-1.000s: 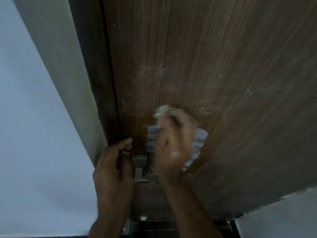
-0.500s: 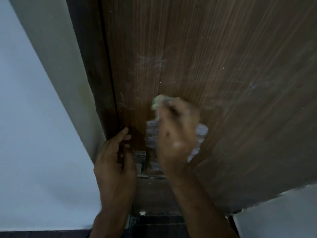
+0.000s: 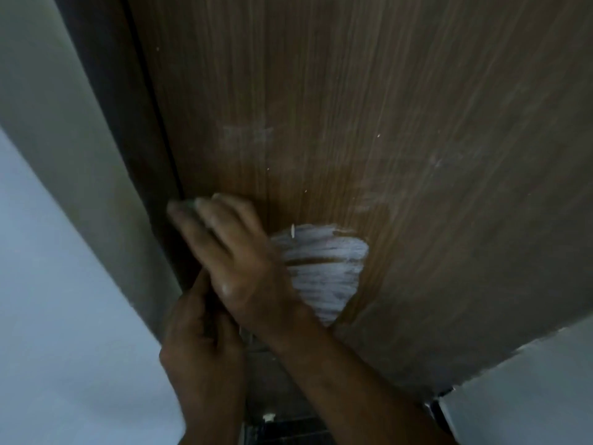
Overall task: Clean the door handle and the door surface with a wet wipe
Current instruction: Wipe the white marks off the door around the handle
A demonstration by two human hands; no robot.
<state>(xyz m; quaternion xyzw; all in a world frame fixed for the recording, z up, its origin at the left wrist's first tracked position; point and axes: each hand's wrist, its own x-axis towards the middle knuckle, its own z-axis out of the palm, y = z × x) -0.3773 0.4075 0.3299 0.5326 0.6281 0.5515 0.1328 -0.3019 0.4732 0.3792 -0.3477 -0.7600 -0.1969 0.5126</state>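
The brown wood-grain door (image 3: 369,123) fills the view, with pale smears on it. My right hand (image 3: 234,255) presses a white wet wipe (image 3: 324,271) flat on the door, fingertips reaching the dark gap at the door's left edge. The wipe spreads out to the right of the hand. My left hand (image 3: 199,351) sits just below, fingers curled against the door edge. Both hands hide the metal handle, except for a sliver of its plate (image 3: 248,337) by my right wrist. Whether the left hand grips anything is hidden.
A dark door frame (image 3: 128,139) runs along the door's left edge, with a pale wall (image 3: 48,268) beside it. Another pale wall surface (image 3: 529,396) shows at the lower right. Dark floor tiles (image 3: 282,428) lie below between my forearms.
My right hand has slid the wipe left and slightly up, from above the handle to the door's edge. The left hand has stayed by the edge, and the handle plate is now covered.
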